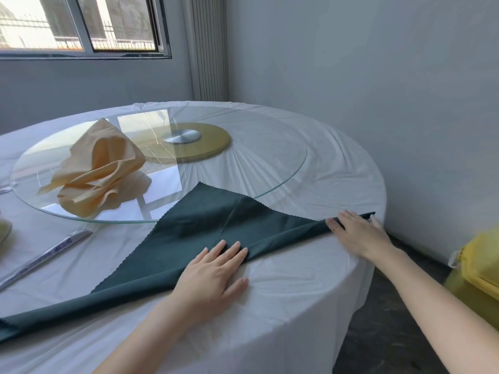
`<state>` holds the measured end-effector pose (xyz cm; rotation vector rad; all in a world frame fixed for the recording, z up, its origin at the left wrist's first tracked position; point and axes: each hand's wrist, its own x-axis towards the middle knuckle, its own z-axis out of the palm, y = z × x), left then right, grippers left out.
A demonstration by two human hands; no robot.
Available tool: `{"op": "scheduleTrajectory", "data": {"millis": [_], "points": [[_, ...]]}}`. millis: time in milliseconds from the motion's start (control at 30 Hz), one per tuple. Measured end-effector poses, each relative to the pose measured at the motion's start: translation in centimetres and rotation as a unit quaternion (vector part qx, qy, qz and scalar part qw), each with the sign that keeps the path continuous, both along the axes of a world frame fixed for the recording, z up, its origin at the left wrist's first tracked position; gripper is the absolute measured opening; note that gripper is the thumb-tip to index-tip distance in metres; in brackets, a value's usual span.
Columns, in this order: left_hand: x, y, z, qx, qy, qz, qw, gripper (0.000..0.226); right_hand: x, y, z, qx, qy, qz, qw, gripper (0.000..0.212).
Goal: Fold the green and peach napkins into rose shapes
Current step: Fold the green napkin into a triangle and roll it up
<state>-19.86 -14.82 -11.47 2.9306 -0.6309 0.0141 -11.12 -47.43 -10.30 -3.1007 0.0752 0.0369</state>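
Left hand (213, 268) lay flat, pinning the fold of the green napkin (216, 220) at 6 o'clock; right hand (359, 233) pressed flat at 3 o'clock, likely to set the crease; neither gripped anything.

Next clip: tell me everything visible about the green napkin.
The green napkin is dark, matte cloth with zigzag-cut edges, lying flat as a triangle on the white tablecloth. Its long near edge is folded over; the left hand and right hand press flat on that edge. Its apex reaches the glass turntable.
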Motion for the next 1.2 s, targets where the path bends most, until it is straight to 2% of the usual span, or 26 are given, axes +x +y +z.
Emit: {"op": "scheduleTrajectory", "data": {"millis": [100, 200, 300, 367, 400, 500, 633, 867, 1100, 1200], "points": [[0.1, -0.1, 0.1, 0.005, 0.006, 0.002, 1.0, 0.095, -1.2, 3.8, 2.0, 0.013, -0.03, 0.089, 0.995, 0.078], [0.2, 0.0, 0.1, 0.011, 0.008, 0.001, 1.0, 0.088, -4.0, 9.9, 2.1, 0.062, -0.031, 0.241, 0.968, 0.1], [0.0, 0.0, 0.0, 0.008, 0.013, 0.015, 1.0, 0.078, -5.4, 14.0, 0.5, 0.141, 0.017, 0.312, 0.939, 0.113], [-0.1, 0.0, 0.0, 0.004, 0.02, 0.028, 0.999, 0.075, -5.3, 15.0, -0.3, 0.19, 0.035, 0.309, 0.931, 0.118], [-0.1, 0.0, 0.0, 0.003, 0.019, 0.033, 0.999, 0.08, -5.3, 15.2, -0.6, 0.19, 0.04, 0.305, 0.932, 0.121], [-0.7, 0.2, -0.1, 0.013, 0.014, 0.05, 0.999, 0.096, -5.3, 15.4, -1.3, 0.115, 0.026, 0.317, 0.941, 0.122], [-2.7, 1.1, 0.1, 0.033, 0.023, 0.096, 0.995, 0.102, -5.7, 15.5, -1.4, 0.065, 0.011, 0.316, 0.947, 0.118], [-3.0, 2.5, -0.2, 0.038, 0.021, 0.109, 0.993, 0.1, -6.1, 17.8, -0.9, 0.059, -0.017, 0.332, 0.941, 0.12], [-4.0, 6.4, -0.3, 0.038, 0.032, 0.084, 0.995, 0.095, -6.3, 18.6, -1.5, 0.079, -0.003, 0.325, 0.942, 0.122], [-5.4, 9.4, -0.3, 0.046, 0.029, 0.109, 0.992, 0.107, -6.5, 18.7, -1.5, 0.077, 0.0, 0.327, 0.942, 0.119]]}}
